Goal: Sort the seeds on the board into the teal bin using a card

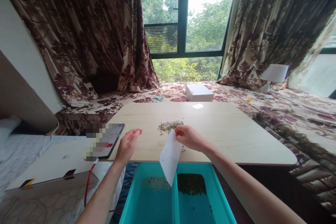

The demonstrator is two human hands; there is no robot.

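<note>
My right hand (190,137) pinches the upper corner of a white sheet of paper (170,157), which hangs tilted over the table's front edge and the divider of a teal bin (132,196). My left hand (128,145) hovers at the table's left front, its fingertips drawn together; whether anything tiny is between them I cannot make out. Just behind the paper lies a scattered pile of small green and pale grains (169,126). In the bin's right compartment sits a heap of dark green grains (192,184); the left one holds a thin layer of pale grains (156,182).
A phone (111,141) with a red cable (89,183) lies at the left edge of the pale wooden table (231,133). Farther back are a small white paper piece (197,106), a white box (199,92) and a lamp (274,73). A large carton (55,162) stands at left.
</note>
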